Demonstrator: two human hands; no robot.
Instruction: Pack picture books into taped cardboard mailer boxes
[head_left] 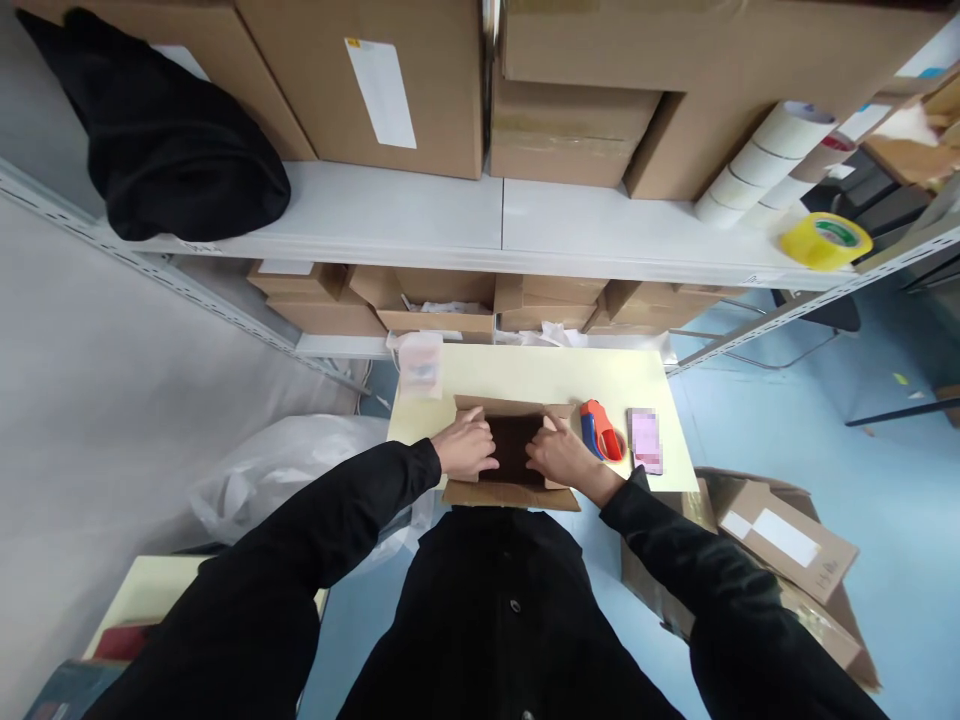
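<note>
An open cardboard box [514, 455] stands at the near edge of a pale yellow table [540, 372], its flaps spread and its dark inside bare. On its left side, my left hand [466, 445] grips the wall or flap, fingers curled over the edge. My right hand [564, 452] is closed in the same way on the right side. Just right of that hand lies an orange and blue tape dispenser [600, 432]. Farther right is a phone [645, 440]. A small clear plastic packet [420, 364] rests at the table's back left corner.
Behind the table rises a shelf [390, 205] with large cartons, white rolls [765, 165], yellow tape [825, 241] and a black cloth item [180, 140]. Left of the table sits a clear plastic bag [277, 470]. A carton holding boxes [787, 540] stands on the floor at right.
</note>
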